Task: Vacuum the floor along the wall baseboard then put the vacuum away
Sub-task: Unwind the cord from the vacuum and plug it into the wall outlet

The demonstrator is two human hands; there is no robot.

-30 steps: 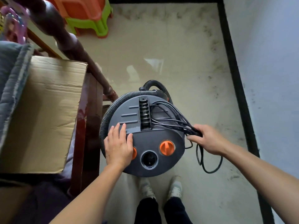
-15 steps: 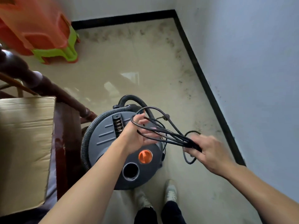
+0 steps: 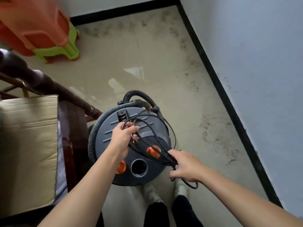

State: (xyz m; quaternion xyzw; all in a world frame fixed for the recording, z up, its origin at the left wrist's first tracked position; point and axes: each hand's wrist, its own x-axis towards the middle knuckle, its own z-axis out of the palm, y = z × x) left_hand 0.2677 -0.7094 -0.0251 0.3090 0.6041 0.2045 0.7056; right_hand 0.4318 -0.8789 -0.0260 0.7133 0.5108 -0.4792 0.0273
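1. Vacuum (image 3: 109, 130) canister sits on the floor (image 3: 147, 63), directly under our left fingers (image 3: 131, 128) and just left of our right fingers (image 3: 174, 154).
2. Our left hand (image 3: 122, 138): fingers curled round black cord (image 3: 167, 157) loops.
3. Our right hand (image 3: 186, 167): fingers grip the bundled cord; one loop hangs below them.
4. Grey hose (image 3: 91, 138) wraps the canister, left of our left fingers.

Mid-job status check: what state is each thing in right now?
Round grey canister vacuum: upright, front port empty.
Black power cord: looped, stretched between both hands above the vacuum.
Grey ribbed hose: wrapped round the canister.
Left hand: grips the cord loops.
Right hand: holds the cord bundle.
Orange and green plastic stools: stacked.
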